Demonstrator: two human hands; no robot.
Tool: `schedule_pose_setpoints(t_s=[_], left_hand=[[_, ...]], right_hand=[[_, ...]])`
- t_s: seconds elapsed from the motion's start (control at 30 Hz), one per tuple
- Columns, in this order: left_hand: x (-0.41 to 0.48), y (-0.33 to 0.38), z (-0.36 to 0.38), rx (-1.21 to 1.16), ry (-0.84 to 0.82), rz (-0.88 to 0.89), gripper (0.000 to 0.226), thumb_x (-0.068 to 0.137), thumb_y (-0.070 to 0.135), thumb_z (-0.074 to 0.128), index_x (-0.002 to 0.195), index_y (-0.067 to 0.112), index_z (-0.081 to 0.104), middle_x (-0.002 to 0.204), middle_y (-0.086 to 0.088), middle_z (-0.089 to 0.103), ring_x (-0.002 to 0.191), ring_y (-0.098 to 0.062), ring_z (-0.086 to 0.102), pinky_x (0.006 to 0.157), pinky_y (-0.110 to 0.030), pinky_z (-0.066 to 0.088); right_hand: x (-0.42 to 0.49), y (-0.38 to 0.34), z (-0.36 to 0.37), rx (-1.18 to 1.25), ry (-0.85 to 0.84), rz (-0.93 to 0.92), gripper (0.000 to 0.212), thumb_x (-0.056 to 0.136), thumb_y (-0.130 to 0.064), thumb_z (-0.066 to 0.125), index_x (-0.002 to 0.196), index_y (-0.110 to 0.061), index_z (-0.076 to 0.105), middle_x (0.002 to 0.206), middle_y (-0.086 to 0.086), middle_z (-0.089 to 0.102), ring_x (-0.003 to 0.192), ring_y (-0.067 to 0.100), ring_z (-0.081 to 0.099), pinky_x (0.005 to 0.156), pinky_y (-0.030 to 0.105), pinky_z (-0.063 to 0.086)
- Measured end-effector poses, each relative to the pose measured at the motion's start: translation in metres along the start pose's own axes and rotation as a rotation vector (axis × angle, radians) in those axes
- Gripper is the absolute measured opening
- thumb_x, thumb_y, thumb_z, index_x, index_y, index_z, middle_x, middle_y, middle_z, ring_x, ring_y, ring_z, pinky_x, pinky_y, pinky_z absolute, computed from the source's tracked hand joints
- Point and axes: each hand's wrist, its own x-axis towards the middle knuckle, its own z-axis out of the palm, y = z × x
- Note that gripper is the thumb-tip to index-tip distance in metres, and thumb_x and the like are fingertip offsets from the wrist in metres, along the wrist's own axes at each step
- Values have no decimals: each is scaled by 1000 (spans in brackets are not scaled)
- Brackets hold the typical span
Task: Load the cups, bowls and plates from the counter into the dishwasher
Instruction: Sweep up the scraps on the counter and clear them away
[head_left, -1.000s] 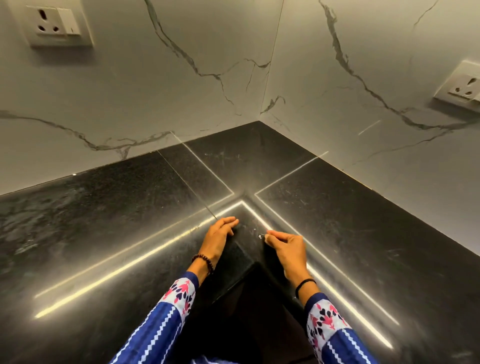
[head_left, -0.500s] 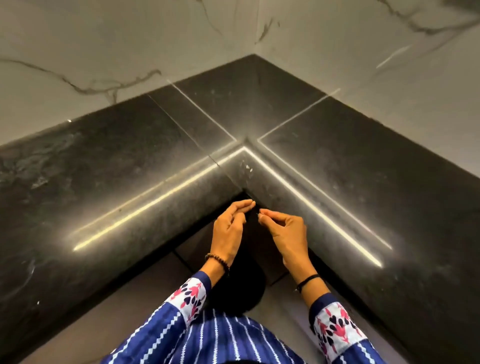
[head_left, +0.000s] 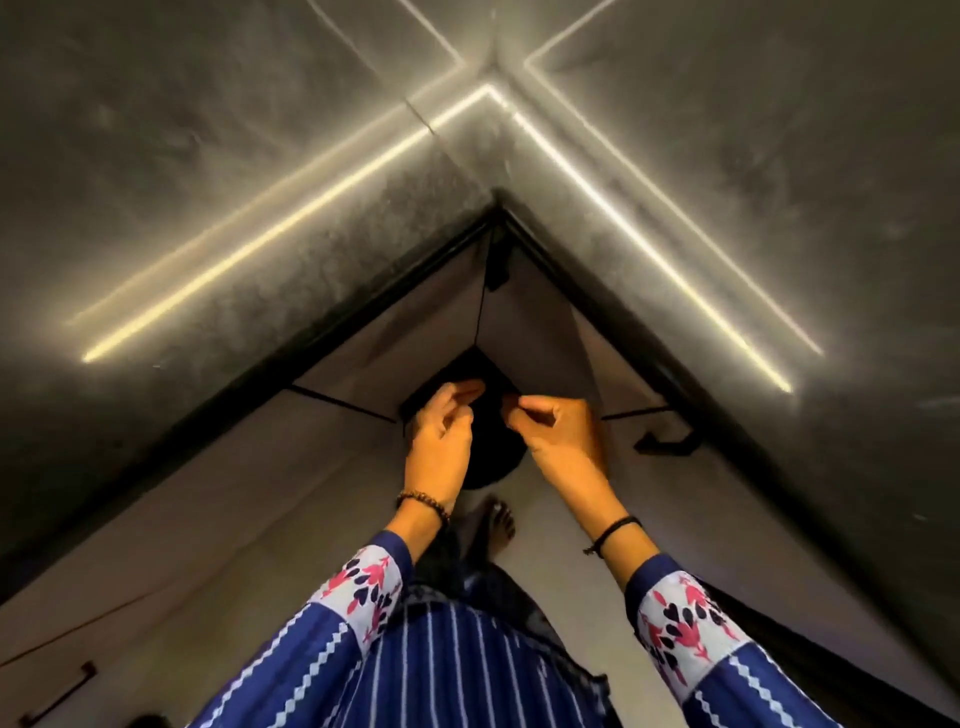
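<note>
- Sleeves first: the left sleeve and the right sleeve are blue with white stripes and zigzags, each ending in a white cuff with pink and dark motifs.
- A bead bracelet circles the left wrist, and a thin black band circles the right.
- Between the forearms, a bare foot stands on the pale floor.
- The left hand is raised in front of the cabinet corner with its fingers loosely bent and nothing in them.
- The right hand is just beside it, not touching. Its thumb and forefinger tips are drawn together; whether they pinch something tiny cannot be told.
- Under both hands is a dark rounded patch, too dim to make out.
- Behind them, pale cabinet doors meet in an inner corner, and a black handle is on the right-hand front.
- Above the doors, the dark stone counter bends round that corner, with bright streaks of reflected light along both runs.
- Where the cups, bowls, plates and dishwasher are cannot be told from this view.
</note>
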Motion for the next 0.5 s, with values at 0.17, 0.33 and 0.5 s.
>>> schedule_pose_setpoints(t_s=[0.17,0.33,0.5], left_hand=[[40,-84,11,12,0,-92,28,90,-14,47,109,-7,66,115,-15,67,95,5,61,85,-5,44],[82,-149,20,105,-111,-342,21,84,34,56,99,28,70,117,-6,69,111,-22,63,98,-36,48],[99,-160,25,170,-167,-391,30,95,15,48,119,11,65,128,-10,63,123,-25,54,106,-39,41]], right_hand=[[49,65,46,-260,-40,0,17,92,-13,68,96,-1,79,98,16,76,89,21,71,76,23,53],[92,103,87,-379,-7,-154,47,76,-8,51,46,-28,21,41,-9,24,38,5,34,47,18,21],[114,124,103,-472,-104,-96,33,81,11,53,53,-7,51,56,8,56,57,15,48,52,16,25]])
